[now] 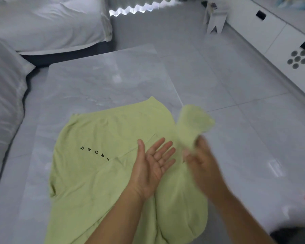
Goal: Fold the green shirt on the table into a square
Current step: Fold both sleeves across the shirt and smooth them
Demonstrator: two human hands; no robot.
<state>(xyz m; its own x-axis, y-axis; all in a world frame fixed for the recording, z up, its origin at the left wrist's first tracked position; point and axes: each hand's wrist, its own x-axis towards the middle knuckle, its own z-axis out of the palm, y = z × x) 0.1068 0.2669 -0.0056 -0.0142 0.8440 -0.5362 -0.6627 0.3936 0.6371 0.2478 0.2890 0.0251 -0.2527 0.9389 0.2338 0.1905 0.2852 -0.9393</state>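
Gripping the sleeve (192,124) in our blurred right hand (201,159), with our left hand (153,166) spread open, palm up, over the green shirt (99,173) rumpled on the table (104,81), we risk dragging the body askew and trapping creases if we swing it fast.

I read shirt (95,173): soft matt green cloth, creased | table (99,81): glossy smooth grey marble-look top | far-left bedding (42,23): white rumpled cloth | right floor (236,85): shiny tiles | far-right cabinet (253,27): smooth white

Place: home bedroom.
Far left of fingers (165,148): bed (48,23) with white bedding.
Far right of fingers: white drawer cabinet (264,30).
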